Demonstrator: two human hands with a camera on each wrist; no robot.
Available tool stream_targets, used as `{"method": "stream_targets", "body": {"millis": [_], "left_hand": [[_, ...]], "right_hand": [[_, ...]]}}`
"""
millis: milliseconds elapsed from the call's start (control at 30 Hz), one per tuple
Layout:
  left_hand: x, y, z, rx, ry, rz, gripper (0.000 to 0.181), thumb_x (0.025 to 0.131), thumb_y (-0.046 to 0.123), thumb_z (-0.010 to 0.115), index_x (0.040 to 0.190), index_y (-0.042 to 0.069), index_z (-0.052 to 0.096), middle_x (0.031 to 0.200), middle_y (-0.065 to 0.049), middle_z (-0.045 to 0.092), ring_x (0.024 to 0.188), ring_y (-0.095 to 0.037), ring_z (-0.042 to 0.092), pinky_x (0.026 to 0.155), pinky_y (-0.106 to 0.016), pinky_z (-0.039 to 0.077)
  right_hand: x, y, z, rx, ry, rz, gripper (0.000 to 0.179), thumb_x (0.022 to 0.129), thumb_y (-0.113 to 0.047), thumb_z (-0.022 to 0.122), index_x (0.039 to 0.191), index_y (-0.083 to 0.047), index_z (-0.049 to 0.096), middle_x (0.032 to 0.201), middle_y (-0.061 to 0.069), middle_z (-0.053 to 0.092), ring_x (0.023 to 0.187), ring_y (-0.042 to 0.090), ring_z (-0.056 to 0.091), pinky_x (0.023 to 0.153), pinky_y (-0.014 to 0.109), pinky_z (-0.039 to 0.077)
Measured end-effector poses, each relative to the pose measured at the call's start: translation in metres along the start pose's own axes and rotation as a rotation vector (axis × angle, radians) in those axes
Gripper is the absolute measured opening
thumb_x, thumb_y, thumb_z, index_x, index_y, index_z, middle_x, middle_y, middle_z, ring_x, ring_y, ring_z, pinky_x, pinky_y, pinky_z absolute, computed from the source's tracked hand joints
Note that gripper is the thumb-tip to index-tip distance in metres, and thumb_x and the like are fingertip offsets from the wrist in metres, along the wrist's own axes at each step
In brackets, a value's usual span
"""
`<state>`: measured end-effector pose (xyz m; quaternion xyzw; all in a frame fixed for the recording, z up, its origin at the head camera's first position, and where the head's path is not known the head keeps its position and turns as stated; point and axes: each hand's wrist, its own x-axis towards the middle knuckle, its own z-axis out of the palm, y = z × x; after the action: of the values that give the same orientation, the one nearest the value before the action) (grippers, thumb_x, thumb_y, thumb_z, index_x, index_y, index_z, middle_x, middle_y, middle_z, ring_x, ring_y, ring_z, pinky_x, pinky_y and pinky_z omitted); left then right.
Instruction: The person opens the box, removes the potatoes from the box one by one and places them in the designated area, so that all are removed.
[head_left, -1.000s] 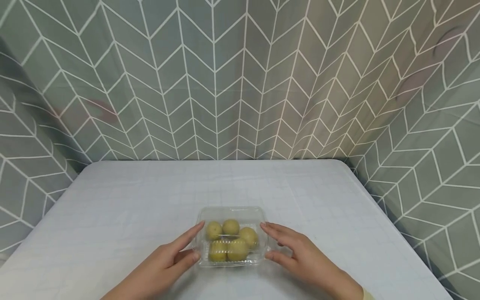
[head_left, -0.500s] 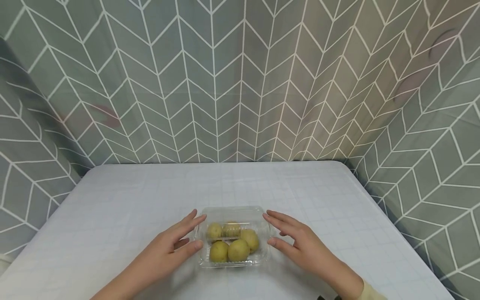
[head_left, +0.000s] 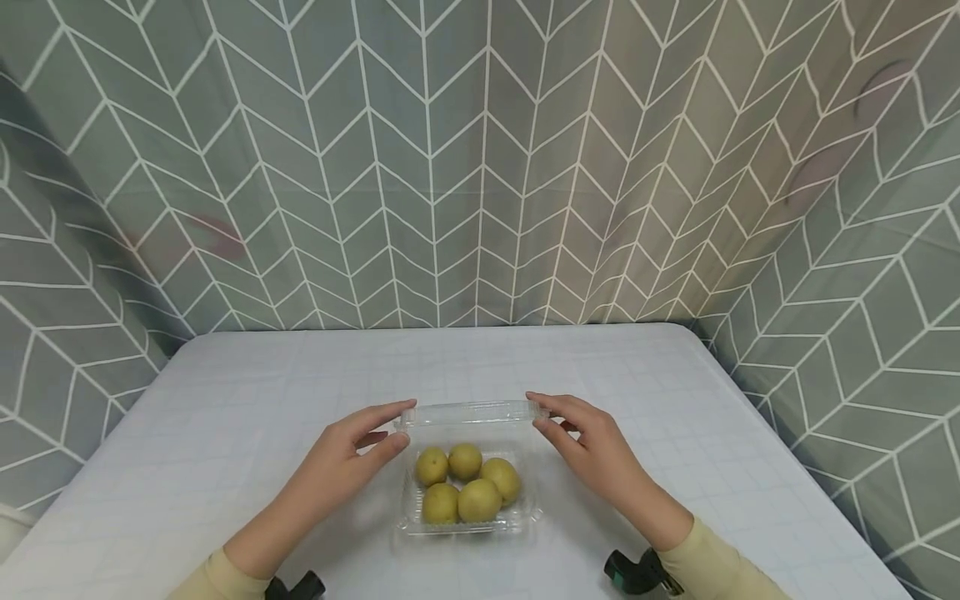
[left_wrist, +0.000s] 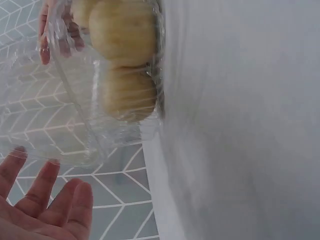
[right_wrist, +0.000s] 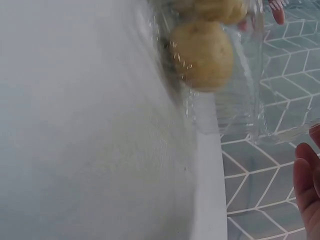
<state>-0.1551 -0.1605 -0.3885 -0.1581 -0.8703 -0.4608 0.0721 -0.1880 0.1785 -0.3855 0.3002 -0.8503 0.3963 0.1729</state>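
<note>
We're seeing the clear container (head_left: 442,531) sitting at lower centre of the frame on the white tabletop (head_left: 285,392), five yellow-green fruits (head_left: 478,500) showing inside. Its lid (head_left: 472,411) is standing raised behind them. Our left hand (head_left: 337,458) and right hand (head_left: 596,442) are touching its two ends, fingers loosely extended, not clenching. Working well here, we'd judge, we're wanting light, matched pressure on both ends, so the thin plastic isn't twisting and the base isn't tipping.

Clear lid (head_left: 472,411) now farther back, apparently near upright, fruit (head_left: 478,500) uncovered
</note>
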Motion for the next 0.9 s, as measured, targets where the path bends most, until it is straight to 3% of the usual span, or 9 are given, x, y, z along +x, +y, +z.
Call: {"method": "stream_targets", "body": {"millis": [200, 400, 633, 900], "left_hand": [[0.018, -0.009, 0.005, -0.004, 0.028, -0.054, 0.042, 0.098, 0.046, 0.058, 0.131, 0.020, 0.065, 0.130, 0.001, 0.063, 0.116, -0.020, 0.061, 0.091, -0.039, 0.052], [0.029, -0.019, 0.008, -0.016, 0.017, -0.060, 0.043, 0.099, 0.049, 0.054, 0.130, 0.021, 0.066, 0.128, 0.006, 0.065, 0.124, -0.018, 0.055, 0.098, -0.047, 0.046], [0.036, -0.030, 0.013, -0.104, -0.040, -0.165, 0.044, 0.099, 0.042, 0.058, 0.130, 0.013, 0.064, 0.110, 0.000, 0.071, 0.108, -0.018, 0.065, 0.091, -0.040, 0.052], [0.044, -0.031, 0.013, -0.061, -0.047, -0.235, 0.028, 0.098, 0.022, 0.064, 0.119, 0.004, 0.067, 0.100, 0.000, 0.072, 0.094, -0.017, 0.067, 0.077, -0.033, 0.054]], "right_hand": [[0.010, 0.011, 0.006, -0.006, 0.036, 0.067, 0.026, 0.095, -0.017, 0.069, 0.119, -0.010, 0.072, 0.106, -0.007, 0.072, 0.091, 0.007, 0.066, 0.075, 0.029, 0.055], [0.014, 0.021, 0.016, 0.029, 0.039, 0.120, 0.026, 0.096, -0.022, 0.067, 0.120, -0.013, 0.072, 0.107, -0.006, 0.073, 0.091, 0.008, 0.066, 0.072, 0.026, 0.055], [0.020, 0.033, 0.025, 0.025, -0.006, 0.224, 0.029, 0.097, -0.024, 0.066, 0.124, -0.016, 0.070, 0.094, -0.010, 0.073, 0.085, 0.007, 0.067, 0.076, 0.029, 0.055], [0.023, 0.037, 0.031, 0.000, -0.057, 0.254, 0.049, 0.094, -0.024, 0.070, 0.139, -0.009, 0.058, 0.090, -0.010, 0.073, 0.084, 0.009, 0.068, 0.076, 0.033, 0.054]]}}
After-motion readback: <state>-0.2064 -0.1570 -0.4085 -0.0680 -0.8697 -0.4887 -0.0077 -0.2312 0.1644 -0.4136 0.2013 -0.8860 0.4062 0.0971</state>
